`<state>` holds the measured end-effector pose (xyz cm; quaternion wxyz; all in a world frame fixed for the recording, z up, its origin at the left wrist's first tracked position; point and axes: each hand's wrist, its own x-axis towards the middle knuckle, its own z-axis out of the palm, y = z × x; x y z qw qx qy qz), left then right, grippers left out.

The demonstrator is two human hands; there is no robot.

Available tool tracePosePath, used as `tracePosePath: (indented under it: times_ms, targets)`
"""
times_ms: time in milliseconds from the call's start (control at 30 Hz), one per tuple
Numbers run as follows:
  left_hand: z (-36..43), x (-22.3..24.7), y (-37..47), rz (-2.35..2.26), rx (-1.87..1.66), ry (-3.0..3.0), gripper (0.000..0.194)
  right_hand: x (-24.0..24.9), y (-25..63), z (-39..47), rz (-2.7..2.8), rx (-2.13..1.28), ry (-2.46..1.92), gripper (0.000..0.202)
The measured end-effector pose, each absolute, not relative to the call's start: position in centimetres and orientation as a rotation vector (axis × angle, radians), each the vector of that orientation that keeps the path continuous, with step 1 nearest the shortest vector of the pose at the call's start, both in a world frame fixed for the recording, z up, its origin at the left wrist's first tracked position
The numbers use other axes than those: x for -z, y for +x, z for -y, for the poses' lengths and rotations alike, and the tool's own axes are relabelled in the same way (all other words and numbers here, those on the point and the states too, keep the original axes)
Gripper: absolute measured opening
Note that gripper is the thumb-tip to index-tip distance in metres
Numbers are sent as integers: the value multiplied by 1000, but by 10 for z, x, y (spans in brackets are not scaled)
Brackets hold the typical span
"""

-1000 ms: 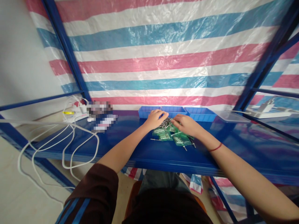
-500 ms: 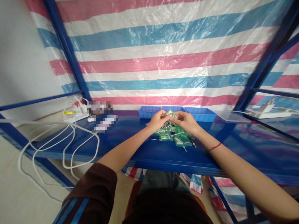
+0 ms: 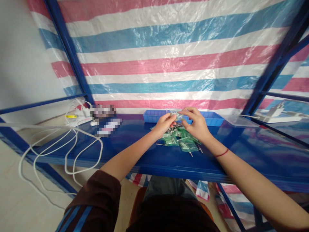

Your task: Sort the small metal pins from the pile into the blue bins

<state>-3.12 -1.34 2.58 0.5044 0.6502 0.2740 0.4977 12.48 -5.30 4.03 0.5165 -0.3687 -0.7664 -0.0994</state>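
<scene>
Pinched in my left hand (image 3: 164,124) is a small clear packet (image 3: 176,114), raised over the table in front of the blue bins. My right hand (image 3: 196,125) is at the packet's right side, its thumb and fingers spread apart; whether a fingertip touches the plastic is hard to tell. Beneath both hands lies a pile of green-tinted packets (image 3: 187,145) with loose metal parts (image 3: 172,130) among them. A few metal pins (image 3: 191,154) stick out at the pile's front edge.
Blue bins (image 3: 212,119) line the back of the blue table (image 3: 149,161). A clear sheet (image 3: 238,120) lies right of them. White cables (image 3: 100,151) loop over the left side. Blue frame posts (image 3: 70,54) stand at both sides before a striped sheet (image 3: 169,64).
My right hand's fingers have opened and moved apart from my left hand. The packet has risen slightly in my left hand. The pile looks the same.
</scene>
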Motion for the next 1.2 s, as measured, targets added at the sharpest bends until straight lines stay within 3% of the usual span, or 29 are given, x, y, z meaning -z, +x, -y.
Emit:
tracePosePath:
  times_ms: [100,300,400,500,633,733,1000,1200]
  targets:
    - [11,-29,-36,-697,-1292,1604,31,-40,123,52,1641,-40,-961,30]
    - [11,-29,-40,-771,-1349,2073,21,-48,114,60,1373,-981,-1031,37]
    - [13,-26,-37,-706,-1313,2213,23,-50,113,62,1303,-1116,-967,32]
    - [14,-25,-33,-720,-1242,2074,36,-48,117,57,1281,-993,-961,25]
    - [15,-28,-31,-789,-1188,1732,45,-40,120,50,1375,-742,-941,38]
    - [15,-29,-32,-744,-1176,1760,33,-36,120,47,1464,-681,-911,45]
    - [-4,-26,-38,-738,-1295,1924,20,-35,125,46,1620,-330,-1075,31]
    - [-39,-29,-69,-1210,-1673,2037,9,-37,124,51,1766,-146,-1193,27]
